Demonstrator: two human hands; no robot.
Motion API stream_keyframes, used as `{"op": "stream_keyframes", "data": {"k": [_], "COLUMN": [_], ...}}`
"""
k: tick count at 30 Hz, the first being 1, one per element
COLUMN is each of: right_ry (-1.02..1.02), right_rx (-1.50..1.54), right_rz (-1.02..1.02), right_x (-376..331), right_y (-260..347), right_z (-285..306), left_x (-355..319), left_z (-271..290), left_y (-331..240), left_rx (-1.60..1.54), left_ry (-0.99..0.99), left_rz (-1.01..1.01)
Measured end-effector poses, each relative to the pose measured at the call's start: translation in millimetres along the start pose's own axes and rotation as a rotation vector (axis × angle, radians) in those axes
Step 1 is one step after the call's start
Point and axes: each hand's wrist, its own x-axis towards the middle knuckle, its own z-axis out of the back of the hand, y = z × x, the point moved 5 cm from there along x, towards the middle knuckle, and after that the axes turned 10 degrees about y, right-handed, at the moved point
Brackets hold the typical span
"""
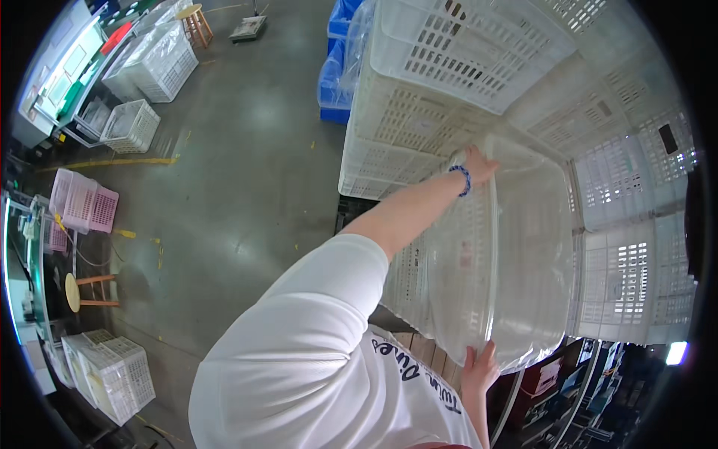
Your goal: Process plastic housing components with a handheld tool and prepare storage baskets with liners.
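A white plastic crate (461, 258) with slotted walls stands in front of me, lined with a clear plastic bag (531, 254) that is folded over its rim. My left hand (476, 166), with a blue beaded bracelet at the wrist, is closed over the far end of the rim. At the near end, my right hand (479, 367) grips the same rim, thumb and fingers on either side of it. The bag's film lies under both hands. Through the film I cannot make out any contents.
Stacked white crates (419, 120) rise beyond my left hand, and more crates (617, 284) line the right side. Blue bins (334, 82) stand farther off. Left across the grey floor are pink crates (84, 200), a wooden stool (75, 292) and white crates (112, 374).
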Motion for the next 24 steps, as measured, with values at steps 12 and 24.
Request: {"op": "stream_keyframes", "data": {"k": [12,24], "right_ry": [-0.149,-0.292], "right_rx": [0.047,0.070], "right_rz": [0.052,0.010], "right_x": [48,56], "right_y": [-23,-30], "right_z": [17,-1], "left_x": [31,52], "left_z": [-60,-72], "left_y": [16,28], "left_rx": [-0.122,-0.329], "left_ry": [0.210,0.312], "left_rz": [0.192,0.245]}}
